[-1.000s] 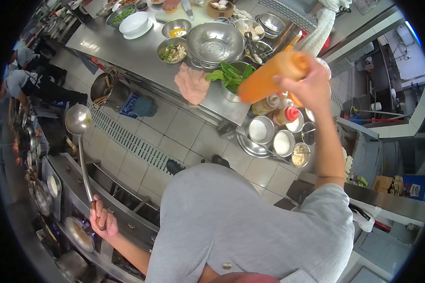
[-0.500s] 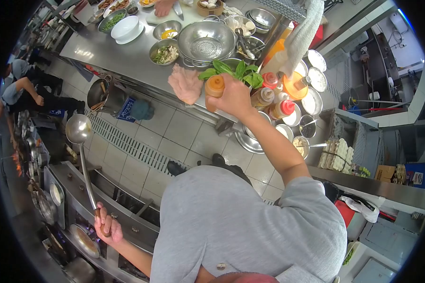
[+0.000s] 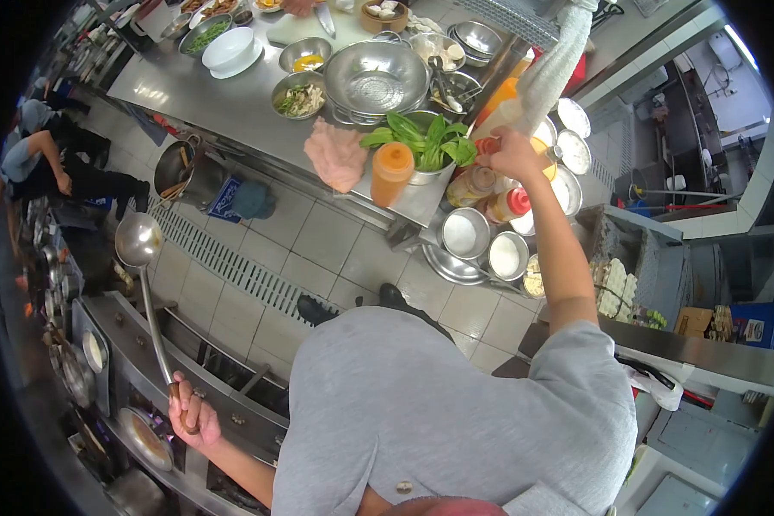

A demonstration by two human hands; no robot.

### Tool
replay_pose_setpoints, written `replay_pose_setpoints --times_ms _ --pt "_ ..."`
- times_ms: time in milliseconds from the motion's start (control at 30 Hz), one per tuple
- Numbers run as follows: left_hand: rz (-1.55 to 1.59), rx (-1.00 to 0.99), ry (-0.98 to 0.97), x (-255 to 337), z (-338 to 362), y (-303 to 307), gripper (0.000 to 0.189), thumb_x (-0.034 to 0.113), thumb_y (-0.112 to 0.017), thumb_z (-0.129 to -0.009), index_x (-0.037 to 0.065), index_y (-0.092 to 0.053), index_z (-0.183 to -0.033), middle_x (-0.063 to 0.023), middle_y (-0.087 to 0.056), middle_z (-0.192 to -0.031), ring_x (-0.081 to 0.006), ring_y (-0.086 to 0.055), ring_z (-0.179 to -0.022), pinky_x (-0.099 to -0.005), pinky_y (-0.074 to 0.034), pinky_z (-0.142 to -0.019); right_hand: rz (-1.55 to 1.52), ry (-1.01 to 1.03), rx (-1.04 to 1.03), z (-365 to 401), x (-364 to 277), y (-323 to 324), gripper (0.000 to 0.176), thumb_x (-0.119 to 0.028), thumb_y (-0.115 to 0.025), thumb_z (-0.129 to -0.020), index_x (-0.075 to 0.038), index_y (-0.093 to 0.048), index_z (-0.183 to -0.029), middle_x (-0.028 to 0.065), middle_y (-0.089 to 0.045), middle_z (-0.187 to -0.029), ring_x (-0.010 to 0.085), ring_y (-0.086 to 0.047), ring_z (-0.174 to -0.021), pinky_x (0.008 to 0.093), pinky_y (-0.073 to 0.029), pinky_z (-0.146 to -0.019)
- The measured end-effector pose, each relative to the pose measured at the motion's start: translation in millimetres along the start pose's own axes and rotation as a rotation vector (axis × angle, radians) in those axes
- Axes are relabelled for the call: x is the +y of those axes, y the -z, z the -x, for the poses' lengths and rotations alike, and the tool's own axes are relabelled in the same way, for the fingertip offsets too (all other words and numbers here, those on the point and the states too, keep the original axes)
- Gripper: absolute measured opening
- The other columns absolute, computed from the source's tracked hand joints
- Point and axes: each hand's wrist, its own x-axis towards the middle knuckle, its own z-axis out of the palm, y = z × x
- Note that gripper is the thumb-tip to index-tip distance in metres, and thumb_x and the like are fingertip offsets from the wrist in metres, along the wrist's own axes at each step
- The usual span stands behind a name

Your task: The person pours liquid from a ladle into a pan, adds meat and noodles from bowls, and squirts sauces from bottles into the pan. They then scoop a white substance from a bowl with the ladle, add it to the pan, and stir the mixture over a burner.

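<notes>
My left hand [image 3: 193,417] is wrapped round the wooden handle of a long steel ladle [image 3: 153,314], its bowl raised above the floor. Over the condiment cluster, my right hand [image 3: 520,155] has its fingers closed around the top of a red-capped squeeze bottle [image 3: 488,146]; the bottle's lower part is hidden. Beside it stand another red-capped squeeze bottle [image 3: 512,204] and a yellowish one [image 3: 471,186]. An orange squeeze bottle [image 3: 393,175] stands upright at the counter's edge, by a bowl of green leaves [image 3: 426,138] and a pink cloth [image 3: 335,155].
A steel colander [image 3: 377,77] and bowls of chopped food [image 3: 299,96] cover the counter [image 3: 159,86]. Round containers of white seasoning [image 3: 465,232] sit at right. A stove with pans [image 3: 146,437] lies at left, and a person [image 3: 56,163] is beyond it. A floor drain [image 3: 232,262] crosses the tiles.
My right hand has let go of the orange squeeze bottle, now standing on the counter edge, and moved right to a red-capped bottle. My left hand still holds the ladle.
</notes>
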Motion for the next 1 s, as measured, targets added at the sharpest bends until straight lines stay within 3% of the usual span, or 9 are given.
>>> replay_pose_setpoints --times_ms 33,333,433,533,633,767,1000 --pt "-0.001 0.006 -0.003 0 -1 0 0.035 0.008 -0.045 -0.101 -0.007 -0.029 -0.129 -0.0082 -0.047 -0.086 -0.0084 -0.050 -0.052 -0.0211 -0.036 -0.036 0.026 -0.025 -0.096 -4 0 -1 0.059 -0.036 -0.083 -0.063 0.000 -0.070 -0.107 0.0200 -0.072 -0.097 0.0338 -0.070 -0.093 0.0407 -0.055 -0.084" --pt "0.017 -0.017 -0.001 -5 -1 -10 0.037 0.008 -0.045 -0.101 -0.007 -0.029 -0.131 -0.0085 -0.048 -0.086 -0.0086 -0.050 -0.051 -0.0221 -0.035 -0.035 0.285 0.030 -0.204 -36 6 -18 0.054 -0.040 -0.085 -0.056 -0.008 -0.075 -0.098 0.0173 -0.073 -0.093 0.0326 -0.071 -0.088 0.0411 -0.056 -0.080" --pt "0.011 -0.018 -0.003 -7 0 -13 0.037 0.008 -0.045 -0.101 -0.007 -0.029 -0.131 -0.0084 -0.048 -0.085 -0.0087 -0.050 -0.051 -0.0223 -0.035 -0.036 0.229 0.061 -0.142 -28 3 -16 0.055 -0.041 -0.086 -0.054 -0.008 -0.075 -0.097 0.0169 -0.073 -0.092 0.0322 -0.071 -0.086 0.0415 -0.056 -0.079" --pt "-0.004 -0.008 0.001 -5 2 -10 0.037 0.007 -0.046 -0.100 -0.007 -0.030 -0.131 -0.0084 -0.047 -0.085 -0.0089 -0.050 -0.051 -0.0223 -0.035 -0.036 -0.025 0.031 0.039 -26 28 -33 0.057 -0.042 -0.086 -0.053 -0.008 -0.075 -0.097 0.0165 -0.073 -0.092 0.0323 -0.071 -0.087 0.0413 -0.056 -0.079" --pt "-0.020 -0.007 0.001 -6 1 -13 0.037 0.007 -0.046 -0.100 -0.007 -0.030 -0.131 -0.0082 -0.047 -0.085 -0.0091 -0.050 -0.052 -0.0224 -0.036 -0.036 -0.036 0.042 0.101 -26 40 -39 0.058 -0.043 -0.087 -0.052 -0.007 -0.074 -0.096 0.0161 -0.073 -0.090 0.0325 -0.070 -0.087 0.0410 -0.056 -0.079" --pt "-0.022 -0.020 0.007 -5 -3 -12 0.037 0.007 -0.045 -0.101 -0.007 -0.029 -0.131 -0.0078 -0.047 -0.085 -0.0091 -0.050 -0.053 -0.0226 -0.036 -0.037 0.029 0.031 -0.109 -27 26 -24 0.053 -0.041 -0.087 -0.053 -0.006 -0.073 -0.091 0.0164 -0.073 -0.089 0.0325 -0.070 -0.086 0.0413 -0.055 -0.078" --pt "-0.012 -0.044 0.011 -9 -4 -17 0.039 0.007 -0.045 -0.101 -0.009 -0.029 -0.133 -0.0080 -0.046 -0.085 -0.0092 -0.050 -0.052 -0.0224 -0.036 -0.036 0.058 0.032 -0.017 -39 28 -34 0.046 -0.036 -0.085 -0.054 -0.006 -0.072 -0.086 0.0161 -0.072 -0.086 0.0320 -0.070 -0.084 0.0415 -0.055 -0.076"
